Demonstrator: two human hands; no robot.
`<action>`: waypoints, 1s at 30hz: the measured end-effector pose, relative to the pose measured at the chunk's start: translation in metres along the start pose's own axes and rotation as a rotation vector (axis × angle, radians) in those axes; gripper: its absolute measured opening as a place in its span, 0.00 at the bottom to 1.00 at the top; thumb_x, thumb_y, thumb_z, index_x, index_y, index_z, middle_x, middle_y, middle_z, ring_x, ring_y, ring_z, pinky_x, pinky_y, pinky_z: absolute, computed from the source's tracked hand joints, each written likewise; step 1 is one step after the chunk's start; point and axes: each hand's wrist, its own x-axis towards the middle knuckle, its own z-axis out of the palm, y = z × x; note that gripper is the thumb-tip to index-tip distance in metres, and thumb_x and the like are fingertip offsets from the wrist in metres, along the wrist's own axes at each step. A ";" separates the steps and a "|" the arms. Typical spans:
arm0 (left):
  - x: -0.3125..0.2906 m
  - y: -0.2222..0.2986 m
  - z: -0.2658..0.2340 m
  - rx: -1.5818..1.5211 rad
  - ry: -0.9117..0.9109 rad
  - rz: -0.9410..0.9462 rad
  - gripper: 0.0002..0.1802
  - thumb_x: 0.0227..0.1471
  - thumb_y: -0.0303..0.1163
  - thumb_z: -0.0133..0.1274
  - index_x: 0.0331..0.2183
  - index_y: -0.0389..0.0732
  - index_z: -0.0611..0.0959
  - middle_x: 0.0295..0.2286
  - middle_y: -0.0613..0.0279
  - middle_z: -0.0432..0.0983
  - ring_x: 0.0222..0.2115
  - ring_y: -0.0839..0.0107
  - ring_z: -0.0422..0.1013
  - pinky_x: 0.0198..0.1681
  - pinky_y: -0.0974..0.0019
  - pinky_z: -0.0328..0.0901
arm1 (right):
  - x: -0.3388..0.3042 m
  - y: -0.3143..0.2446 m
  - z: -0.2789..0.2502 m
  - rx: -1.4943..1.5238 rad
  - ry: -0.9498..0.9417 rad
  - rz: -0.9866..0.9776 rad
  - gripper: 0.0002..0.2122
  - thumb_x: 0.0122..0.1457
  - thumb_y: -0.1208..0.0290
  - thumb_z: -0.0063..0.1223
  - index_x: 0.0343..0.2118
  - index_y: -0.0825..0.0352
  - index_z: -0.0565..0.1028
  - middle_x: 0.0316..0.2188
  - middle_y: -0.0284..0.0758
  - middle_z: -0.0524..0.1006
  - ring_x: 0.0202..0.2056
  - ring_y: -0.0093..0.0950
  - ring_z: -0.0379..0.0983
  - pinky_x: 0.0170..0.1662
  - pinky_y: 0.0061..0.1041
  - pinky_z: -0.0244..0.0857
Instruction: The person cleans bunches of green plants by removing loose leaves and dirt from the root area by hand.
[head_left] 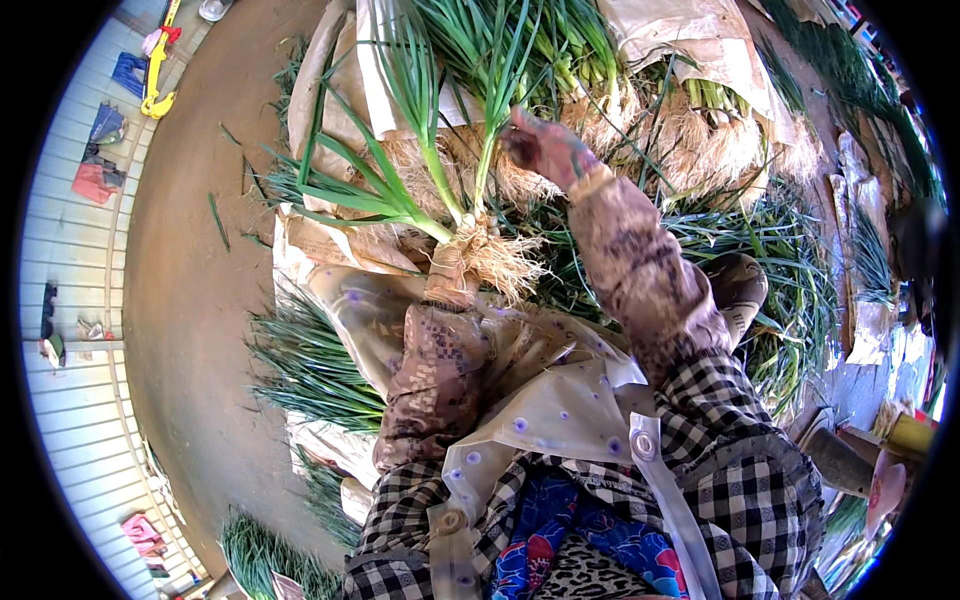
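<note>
- At centre frame, left hand [452, 272] is closed around the root end of a green onion bunch [440, 170].
- Bunch stands nearly upright, long axis away from the person, roots [497, 258] near, leaves far.
- Right hand [545, 148], soiled, pinches a stalk higher up, fingers narrow.
- Onion pile [690, 140] lies beyond.

Both hands [500, 210] grip a green onion bunch [455, 160].

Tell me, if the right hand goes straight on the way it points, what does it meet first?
Probably the green leaves of the held onions, which the right hand seems to touch already; depth is unclear.
</note>
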 end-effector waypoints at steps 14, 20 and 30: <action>0.040 -0.015 -0.011 -0.131 0.028 0.081 0.13 0.50 0.33 0.49 0.36 0.36 0.73 0.31 0.57 0.72 0.34 0.66 0.69 0.36 0.64 0.67 | -0.167 -0.036 -0.018 -0.090 0.178 -0.606 0.07 0.51 0.73 0.51 0.31 0.70 0.73 0.26 0.40 0.75 0.23 0.24 0.72 0.25 0.20 0.67; 0.063 -0.024 -0.039 -0.224 -0.027 0.065 0.13 0.50 0.33 0.48 0.36 0.36 0.73 0.32 0.56 0.71 0.34 0.65 0.68 0.36 0.64 0.67 | -0.141 0.022 -0.110 -0.435 0.181 -0.351 0.15 0.50 0.70 0.53 0.39 0.71 0.70 0.26 0.33 0.74 0.22 0.21 0.70 0.20 0.16 0.64; 0.017 -0.017 0.015 0.102 -0.038 0.017 0.13 0.45 0.28 0.51 0.36 0.34 0.73 0.28 0.55 0.73 0.29 0.65 0.70 0.34 0.65 0.68 | -0.042 0.090 0.008 -0.814 -0.113 -0.357 0.15 0.50 0.65 0.53 0.37 0.70 0.72 0.27 0.35 0.73 0.28 0.22 0.68 0.32 0.22 0.64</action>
